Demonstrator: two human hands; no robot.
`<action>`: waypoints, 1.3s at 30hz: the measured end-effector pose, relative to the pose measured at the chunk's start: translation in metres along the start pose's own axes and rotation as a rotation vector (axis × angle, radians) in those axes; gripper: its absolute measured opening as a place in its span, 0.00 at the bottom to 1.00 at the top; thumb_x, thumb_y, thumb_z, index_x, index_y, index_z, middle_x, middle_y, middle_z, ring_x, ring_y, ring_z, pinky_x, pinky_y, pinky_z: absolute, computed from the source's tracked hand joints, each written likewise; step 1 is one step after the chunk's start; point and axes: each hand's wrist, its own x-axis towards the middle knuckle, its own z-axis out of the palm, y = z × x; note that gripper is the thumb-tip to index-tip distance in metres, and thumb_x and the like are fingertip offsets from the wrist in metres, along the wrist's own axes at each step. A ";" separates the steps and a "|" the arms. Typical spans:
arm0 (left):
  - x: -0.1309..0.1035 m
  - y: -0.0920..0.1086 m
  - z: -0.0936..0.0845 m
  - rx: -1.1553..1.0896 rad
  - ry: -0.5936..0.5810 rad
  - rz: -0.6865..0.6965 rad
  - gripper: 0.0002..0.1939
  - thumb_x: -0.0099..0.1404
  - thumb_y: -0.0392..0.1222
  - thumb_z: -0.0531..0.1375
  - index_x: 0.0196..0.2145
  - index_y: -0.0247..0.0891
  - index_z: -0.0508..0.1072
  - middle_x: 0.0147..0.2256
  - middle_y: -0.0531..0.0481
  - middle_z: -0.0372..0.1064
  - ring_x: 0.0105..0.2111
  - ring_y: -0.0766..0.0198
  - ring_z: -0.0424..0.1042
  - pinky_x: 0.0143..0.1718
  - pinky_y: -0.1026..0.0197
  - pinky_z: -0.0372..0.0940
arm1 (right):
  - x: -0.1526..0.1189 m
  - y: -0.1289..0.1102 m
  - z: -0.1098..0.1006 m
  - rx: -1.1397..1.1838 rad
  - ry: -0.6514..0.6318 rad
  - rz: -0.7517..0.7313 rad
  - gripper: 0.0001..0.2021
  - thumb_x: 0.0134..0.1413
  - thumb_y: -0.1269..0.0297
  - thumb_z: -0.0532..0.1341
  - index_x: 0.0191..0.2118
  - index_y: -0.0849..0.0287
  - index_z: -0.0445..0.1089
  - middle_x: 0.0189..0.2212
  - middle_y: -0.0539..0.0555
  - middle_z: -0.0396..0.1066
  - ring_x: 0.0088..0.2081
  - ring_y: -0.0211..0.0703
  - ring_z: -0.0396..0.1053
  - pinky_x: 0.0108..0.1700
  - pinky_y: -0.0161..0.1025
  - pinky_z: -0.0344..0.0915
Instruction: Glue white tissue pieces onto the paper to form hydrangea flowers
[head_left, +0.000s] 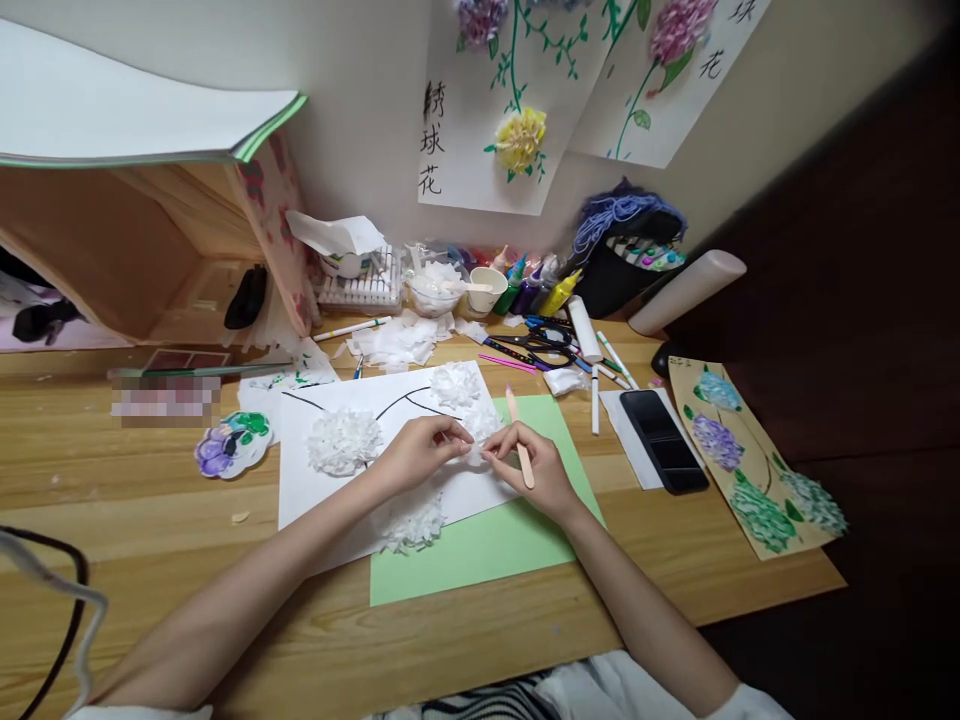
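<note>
My left hand [424, 450] and my right hand [534, 465] meet over the right part of a white sheet [300, 510]. Pinched between both hands' fingertips is a small white paper piece [476, 456]. A wooden stick [526, 468] also rests between the fingers of my right hand, its pinkish tip pointing up. White ruffled paper flowers lie on the sheet: one at the left [345, 442], one at the top [454, 384], one at the bottom [414, 524], and another partly hidden behind my fingers. Dark drawn branches run between them. Green paper [480, 560] lies beneath the sheet.
Behind the sheet are paper scraps [401, 340], a bowl of white pieces [435, 288], a paper cup [486, 290], scissors [547, 345] and paint bottles [559, 292]. A phone [664, 442] and flower picture [757, 470] lie right; a painted palette [234, 443] lies left.
</note>
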 end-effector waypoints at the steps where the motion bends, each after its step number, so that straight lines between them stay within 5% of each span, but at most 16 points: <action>1: 0.000 0.000 -0.001 0.004 -0.025 -0.018 0.11 0.59 0.46 0.57 0.32 0.36 0.74 0.29 0.51 0.72 0.29 0.66 0.66 0.31 0.65 0.59 | 0.000 0.000 0.001 -0.020 -0.002 -0.016 0.08 0.50 0.68 0.61 0.26 0.56 0.60 0.30 0.53 0.73 0.34 0.41 0.71 0.38 0.40 0.66; 4: -0.002 0.000 -0.005 0.047 -0.055 -0.034 0.11 0.60 0.45 0.56 0.30 0.36 0.73 0.27 0.52 0.70 0.28 0.66 0.65 0.30 0.65 0.58 | -0.002 0.000 0.004 -0.074 0.010 -0.059 0.07 0.50 0.70 0.61 0.27 0.56 0.60 0.30 0.53 0.72 0.33 0.40 0.71 0.37 0.39 0.67; 9: -0.004 -0.002 -0.010 0.119 -0.039 0.070 0.13 0.58 0.43 0.59 0.41 0.39 0.71 0.40 0.50 0.69 0.33 0.67 0.64 0.37 0.64 0.59 | -0.004 0.000 0.007 -0.147 -0.023 -0.129 0.07 0.51 0.71 0.60 0.28 0.55 0.60 0.30 0.53 0.73 0.32 0.40 0.71 0.34 0.38 0.67; 14: -0.004 0.000 -0.015 0.223 -0.093 -0.030 0.07 0.61 0.41 0.56 0.31 0.40 0.74 0.32 0.52 0.71 0.32 0.65 0.66 0.32 0.65 0.57 | -0.001 0.001 0.008 -0.244 -0.024 -0.164 0.07 0.52 0.72 0.59 0.29 0.55 0.59 0.35 0.54 0.74 0.35 0.40 0.71 0.34 0.38 0.68; 20: -0.003 -0.001 -0.019 0.335 -0.074 -0.160 0.08 0.60 0.41 0.56 0.31 0.40 0.75 0.30 0.52 0.74 0.30 0.63 0.68 0.30 0.64 0.56 | 0.000 0.000 0.016 -0.710 -0.088 -0.332 0.05 0.50 0.71 0.60 0.30 0.56 0.63 0.43 0.52 0.75 0.41 0.46 0.67 0.40 0.44 0.59; 25: 0.000 -0.006 -0.016 0.331 -0.074 -0.166 0.09 0.60 0.42 0.56 0.32 0.40 0.76 0.31 0.52 0.74 0.30 0.64 0.69 0.29 0.64 0.56 | -0.003 0.002 0.019 -0.821 -0.003 -0.350 0.04 0.49 0.73 0.59 0.29 0.56 0.65 0.43 0.52 0.75 0.41 0.45 0.67 0.40 0.44 0.55; 33: 0.002 -0.005 -0.011 0.281 -0.056 -0.151 0.10 0.61 0.43 0.55 0.33 0.39 0.76 0.32 0.51 0.74 0.31 0.63 0.69 0.30 0.64 0.58 | -0.005 0.003 0.016 -0.818 0.107 -0.335 0.06 0.48 0.73 0.59 0.28 0.54 0.64 0.40 0.51 0.76 0.38 0.48 0.65 0.39 0.46 0.55; 36: 0.007 -0.005 -0.007 0.264 -0.061 -0.118 0.10 0.60 0.43 0.55 0.33 0.39 0.76 0.31 0.51 0.74 0.31 0.64 0.69 0.30 0.64 0.58 | -0.009 0.004 0.014 -0.701 0.177 -0.314 0.04 0.53 0.70 0.56 0.33 0.53 0.65 0.38 0.53 0.76 0.37 0.49 0.65 0.39 0.48 0.57; 39: 0.014 -0.004 -0.001 0.285 -0.028 -0.104 0.09 0.60 0.43 0.56 0.33 0.39 0.76 0.29 0.51 0.73 0.31 0.64 0.69 0.30 0.64 0.58 | -0.013 0.008 0.009 -0.476 0.245 -0.256 0.14 0.60 0.60 0.45 0.42 0.53 0.65 0.35 0.55 0.75 0.34 0.49 0.65 0.38 0.49 0.60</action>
